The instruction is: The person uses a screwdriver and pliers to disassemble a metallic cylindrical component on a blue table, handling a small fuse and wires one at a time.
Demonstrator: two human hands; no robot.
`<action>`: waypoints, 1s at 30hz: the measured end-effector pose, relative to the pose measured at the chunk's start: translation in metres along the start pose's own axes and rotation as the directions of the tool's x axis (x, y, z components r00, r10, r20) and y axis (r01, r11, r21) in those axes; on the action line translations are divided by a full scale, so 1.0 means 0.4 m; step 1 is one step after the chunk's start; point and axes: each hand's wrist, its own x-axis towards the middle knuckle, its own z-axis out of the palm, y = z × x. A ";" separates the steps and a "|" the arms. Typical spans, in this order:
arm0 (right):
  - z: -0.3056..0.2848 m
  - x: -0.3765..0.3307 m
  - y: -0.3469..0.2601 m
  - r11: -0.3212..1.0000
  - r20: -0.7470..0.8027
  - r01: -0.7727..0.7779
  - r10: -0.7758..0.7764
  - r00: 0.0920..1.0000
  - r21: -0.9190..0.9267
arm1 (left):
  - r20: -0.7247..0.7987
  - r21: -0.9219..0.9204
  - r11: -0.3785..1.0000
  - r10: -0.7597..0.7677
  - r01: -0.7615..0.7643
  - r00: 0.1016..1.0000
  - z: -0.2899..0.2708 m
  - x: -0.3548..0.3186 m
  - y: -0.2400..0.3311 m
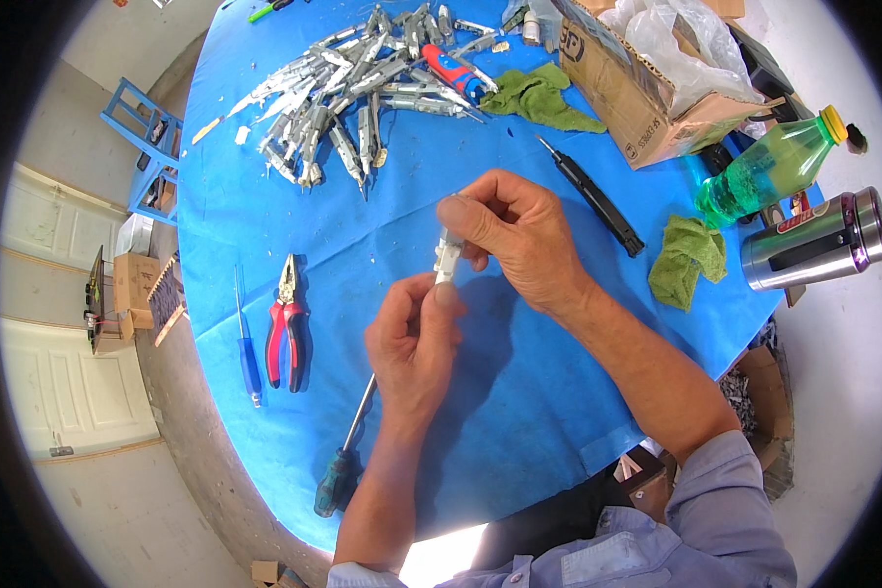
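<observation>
- Blue-covered bench point(549, 392) is stretching beneath both hands; white doors point(78, 382) are showing at left.
- Above it, a white-and-grey piece point(447, 259) is pointing lengthwise away from the person, left hand point(412, 338) pinching its near end, right hand point(521, 235) pinching and hiding its far end.
- Pliers point(287, 306) and blue screwdriver point(250, 367) are lying left; grey parts point(363, 88) are heaping beyond.

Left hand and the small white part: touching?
Touching. The head view shows the left hand pinching the lower end of the small white part, thumb tip against it.
</observation>
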 end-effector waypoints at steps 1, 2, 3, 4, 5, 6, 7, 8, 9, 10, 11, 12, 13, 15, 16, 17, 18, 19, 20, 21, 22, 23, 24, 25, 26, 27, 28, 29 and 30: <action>0.000 0.000 -0.001 1.000 0.001 -0.002 0.002 1.000 0.002 | 0.000 0.000 1.000 0.004 -0.004 1.000 0.000 0.000 -0.001; 0.001 0.000 -0.002 1.000 0.002 -0.003 0.003 1.000 0.005 | 0.000 0.000 1.000 0.008 -0.008 1.000 0.000 0.001 -0.003; 0.001 0.001 -0.002 1.000 0.003 -0.005 0.005 1.000 0.008 | 0.001 0.003 1.000 0.006 -0.006 1.000 -0.001 0.000 -0.004; 0.002 0.000 -0.002 1.000 0.005 -0.007 0.007 1.000 0.000 | 0.001 0.006 1.000 0.003 -0.003 1.000 -0.002 0.000 -0.005; 0.002 0.000 -0.001 1.000 0.006 -0.009 0.009 1.000 -0.007 | 0.001 0.010 1.000 0.001 -0.001 1.000 -0.003 0.000 -0.004; 0.002 -0.001 0.000 1.000 0.007 -0.012 0.013 1.000 -0.014 | -0.001 0.012 1.000 -0.001 0.001 1.000 -0.003 0.000 -0.004; 0.004 -0.003 0.000 1.000 0.012 -0.017 0.017 1.000 -0.006 | -0.004 0.013 1.000 -0.002 0.002 1.000 -0.002 0.000 -0.003; 0.007 -0.004 -0.001 1.000 0.016 -0.021 0.021 1.000 0.003 | -0.006 0.015 1.000 -0.003 0.003 1.000 -0.001 0.000 -0.002; 0.009 -0.005 0.000 1.000 0.021 -0.026 0.026 0.999 0.013 | -0.011 0.014 1.000 -0.004 0.005 1.000 -0.001 0.000 -0.003; 0.009 -0.005 0.003 1.000 0.025 -0.025 0.025 0.999 0.010 | -0.015 0.013 1.000 -0.006 0.006 1.000 -0.001 0.000 -0.004; 0.008 -0.004 0.008 1.000 0.029 -0.025 0.025 0.999 0.008 | -0.019 0.012 1.000 -0.007 0.007 1.000 -0.001 -0.001 -0.004; 0.008 -0.004 0.011 1.000 0.033 -0.023 0.023 0.999 0.005 | -0.022 0.021 1.000 -0.002 0.002 1.000 -0.001 -0.001 -0.004; 0.008 -0.004 0.012 1.000 0.033 -0.029 0.029 0.999 0.008 | -0.024 0.029 1.000 0.004 -0.003 1.000 -0.001 -0.001 -0.004; 0.010 -0.004 0.014 0.999 0.034 -0.041 0.041 0.999 0.016 | -0.027 0.036 0.999 0.011 -0.010 1.000 -0.002 -0.002 -0.005; 0.011 -0.004 0.013 0.999 0.039 -0.051 0.050 0.998 0.015 | -0.028 0.034 0.999 0.012 -0.011 1.000 -0.002 -0.002 -0.007; 0.011 -0.005 0.011 0.998 0.044 -0.060 0.060 0.997 0.014 | -0.029 0.032 0.999 0.013 -0.013 1.000 -0.002 -0.002 -0.009; 0.010 -0.006 0.008 0.998 0.048 -0.070 0.069 0.996 0.013 | -0.029 0.030 0.999 0.015 -0.014 0.999 -0.002 -0.002 -0.010; 0.008 -0.005 0.007 0.997 0.056 -0.071 0.071 0.996 -0.004 | -0.030 0.028 0.999 0.016 -0.016 0.999 -0.001 -0.001 -0.010; 0.006 -0.003 0.006 0.997 0.063 -0.071 0.073 0.995 -0.020 | -0.030 0.027 0.999 0.018 -0.017 0.999 0.000 0.000 -0.011; 0.005 -0.002 0.005 0.997 0.071 -0.072 0.074 0.995 -0.037 | -0.033 0.028 0.999 0.021 -0.020 0.999 -0.001 0.000 -0.013; 0.004 -0.001 0.005 0.997 0.075 -0.070 0.073 0.994 -0.043 | -0.036 0.029 0.999 0.024 -0.023 0.999 -0.001 0.000 -0.016; 0.003 -0.001 0.007 0.996 0.079 -0.069 0.072 0.994 -0.049 | -0.039 0.031 0.999 0.028 -0.026 0.999 -0.001 0.000 -0.017; 0.003 0.000 0.008 0.996 0.083 -0.068 0.072 0.994 -0.055 | -0.053 0.053 0.998 0.037 -0.034 0.998 0.000 0.000 -0.016; 0.005 -0.001 0.010 0.997 0.081 -0.057 0.060 0.995 -0.048 | -0.068 0.076 0.996 0.046 -0.041 0.997 0.003 0.000 -0.015; 0.008 -0.003 0.012 0.998 0.078 -0.045 0.048 0.996 -0.042 | -0.082 0.099 0.994 0.056 -0.048 0.995 0.005 0.000 -0.013; 0.010 -0.004 0.014 0.999 0.077 -0.034 0.037 0.996 -0.034 | -0.084 0.111 0.993 0.061 -0.052 0.995 0.007 0.000 -0.009; 0.012 -0.005 0.014 0.998 0.081 -0.022 0.026 0.996 -0.055 | -0.086 0.122 0.991 0.066 -0.055 0.994 0.009 0.001 -0.002; 0.013 -0.006 0.011 0.997 0.086 -0.009 0.016 0.996 -0.076 | -0.088 0.134 0.989 0.070 -0.058 0.994 0.010 0.002 0.001; 0.013 -0.007 0.008 0.995 0.091 0.004 0.005 0.996 -0.098 | -0.091 0.183 0.980 0.101 -0.083 0.991 0.008 0.003 -0.001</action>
